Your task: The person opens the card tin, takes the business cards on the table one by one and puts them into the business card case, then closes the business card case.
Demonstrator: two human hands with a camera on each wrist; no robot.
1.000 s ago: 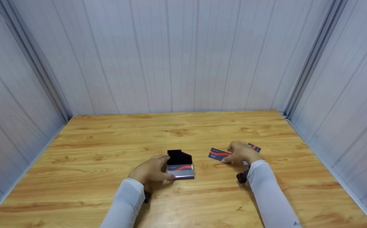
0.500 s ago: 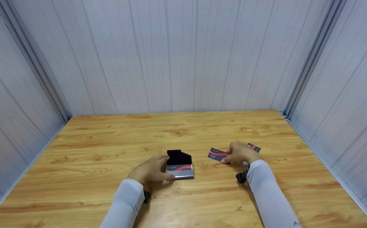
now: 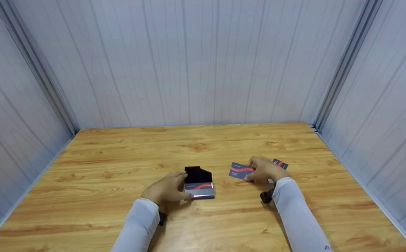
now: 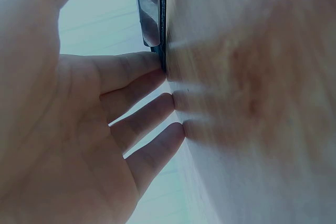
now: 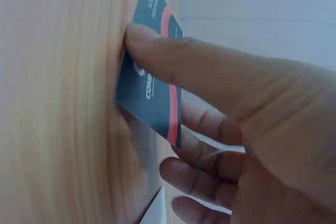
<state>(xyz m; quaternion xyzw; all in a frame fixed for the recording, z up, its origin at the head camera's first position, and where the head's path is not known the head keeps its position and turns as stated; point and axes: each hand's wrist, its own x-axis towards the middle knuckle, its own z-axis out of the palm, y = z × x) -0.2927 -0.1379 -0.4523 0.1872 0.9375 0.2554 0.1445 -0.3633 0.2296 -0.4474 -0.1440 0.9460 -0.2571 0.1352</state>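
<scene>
On the wooden table [image 3: 125, 154], a card case [image 3: 198, 175] stands with its black-lined lid raised. Inside lies a dark card with a red stripe [image 3: 199, 186]. My left hand [image 3: 164, 187] holds the case's left side, thumb at the front corner, forefinger by the lid. In the left wrist view, the other fingertips [image 4: 178, 129] rest on the table beside the case [image 4: 150, 9]. My right hand [image 3: 267, 168] pinches a dark business card [image 3: 239, 170] between thumb and fingers. The right wrist view shows this card [image 5: 152, 85] tilted, one edge close over the wood.
Behind the right hand lies another dark, red-striped card [image 3: 280, 163], partly covered by the hand. A white corner [image 5: 156, 208] of something flat shows below the right fingers. Pale panelled walls [image 3: 203, 63] enclose the table at the back and both sides.
The business card in my right hand has tilted up slightly and shifted a little to the left. My left hand and the card case have stayed in place.
</scene>
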